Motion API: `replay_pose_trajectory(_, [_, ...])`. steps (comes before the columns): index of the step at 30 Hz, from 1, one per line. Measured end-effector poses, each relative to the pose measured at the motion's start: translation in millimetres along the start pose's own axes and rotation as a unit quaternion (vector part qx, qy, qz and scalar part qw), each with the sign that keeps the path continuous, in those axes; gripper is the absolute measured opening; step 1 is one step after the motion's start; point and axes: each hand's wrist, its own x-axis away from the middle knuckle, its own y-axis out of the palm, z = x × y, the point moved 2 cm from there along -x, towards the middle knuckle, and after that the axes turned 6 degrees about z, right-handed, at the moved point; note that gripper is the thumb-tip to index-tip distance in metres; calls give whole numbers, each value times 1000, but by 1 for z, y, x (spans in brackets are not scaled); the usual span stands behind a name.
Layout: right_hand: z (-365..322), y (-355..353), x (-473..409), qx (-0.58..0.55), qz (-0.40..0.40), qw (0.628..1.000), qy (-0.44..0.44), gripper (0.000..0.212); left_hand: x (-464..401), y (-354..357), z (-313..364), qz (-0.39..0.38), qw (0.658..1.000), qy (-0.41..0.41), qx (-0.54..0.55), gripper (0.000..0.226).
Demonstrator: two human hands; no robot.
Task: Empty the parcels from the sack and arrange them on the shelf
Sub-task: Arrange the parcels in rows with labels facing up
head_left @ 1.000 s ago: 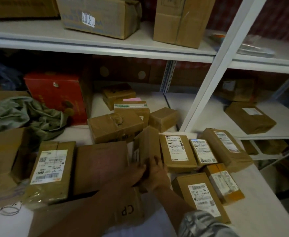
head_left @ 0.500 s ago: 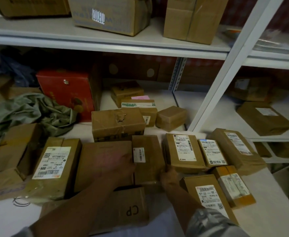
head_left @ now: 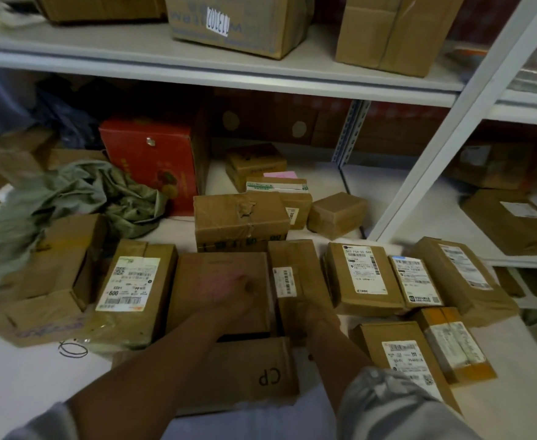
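**Seating a narrow parcel into the front row**

Landmark: the narrow brown taped cardboard parcel with a small barcode sticker, lying flat on the white shelf board, mid-row.

Far left of it, a crumpled olive-green cloth sack lies slumped and looks mostly empty. Nearer, a tape-wrapped brown parcel with a large white "600" label. Just left of the landmark, touching or nearly so, a broad plain brown box.

Left hand rests on that broad box, fingers curled loosely, palm down; motion-blurred, and it does not seem to grasp anything. Right hand sits at the landmark's near end; whether the fingers wrap the edge or merely press it, I cannot tell.

Just right of the landmark, a brown parcel with a white printed shipping label, a small gap between them.

Judgement: the step is squaring the narrow parcel into the row. Best done by steadying the broad box with the left palm while the right nudges the near end forward, keeping the long sides parallel to both neighbours. Keep the barcode face up. Avoid pushing it into the taped box behind.
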Motion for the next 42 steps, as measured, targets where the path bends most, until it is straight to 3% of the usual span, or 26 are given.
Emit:
replay_pose_trajectory(2, [-2, 4, 14, 54, -83, 995, -15, 47, 3, -5, 3, -15, 1000, 17, -21, 24])
replay_pose_trajectory(4, [4, 10, 29, 106, -159, 981, -10, 75, 7, -3, 0, -117, 992, -6, -41, 23])
replay_pose_trajectory(6, [20, 15, 31, 121, -199, 972, 35, 93, 25, -6, 1, -265, 961, -57, -49, 28])
replay_pose_trajectory(10, [44, 10, 34, 122, -215, 966, 77, 65, 48, -4, -6, -350, 934, -67, -20, 21])
replay_pose_trajectory(13, [76, 3, 44, 71, -207, 971, 92, 68, 66, 4, -14, -370, 924, -1, -100, 44])
replay_pose_trajectory(15, [99, 7, 56, 50, -228, 967, 105, 52, 85, 11, -25, -387, 912, -1, -138, 57])
replay_pose_trajectory(17, [114, 15, 65, 56, -234, 964, 110, 49, 98, 17, -34, -372, 914, 13, -159, 61])
replay_pose_trajectory(19, [117, 20, 69, 50, -204, 975, 78, 61, 106, 16, -39, -319, 938, 28, -134, 55])
replay_pose_trajectory(22, [117, 16, 57, -49, -175, 983, -6, 46, 111, 11, -39, -235, 970, 14, -63, 55])
replay_pose_trajectory(25, [124, -6, 46, -126, -71, 988, -58, 59, 113, 14, -33, -214, 977, -15, -17, 53])
replay_pose_trajectory(28, [134, -31, 39, -57, 29, 996, -57, 60, 129, 22, -40, -150, 984, -71, -68, 54])
replay_pose_trajectory(30, [146, -34, 42, 0, 11, 1000, -9, 60, 143, 31, -55, -148, 964, -134, -175, 62])
replay_pose_trajectory(32, [158, -31, 50, 75, -37, 996, 9, 60, 149, 38, -66, -127, 952, -180, -212, 71])
replay_pose_trajectory(35, [177, -26, 45, -25, -62, 997, 46, 46, 147, 37, -59, -51, 975, -180, -124, 72])
replay_pose_trajectory(38, [171, -47, 35, -96, 4, 995, -9, 19, 141, 36, -28, 31, 992, -119, 43, 65])
replay_pose_trajectory(40, [161, -59, 32, -75, 42, 996, -32, 26, 139, 36, -14, 73, 976, -162, 125, 57])
replay_pose_trajectory(42, [158, -62, 26, 33, 98, 993, -55, 45, 140, 44, -11, 32, 960, -223, 164, 58])
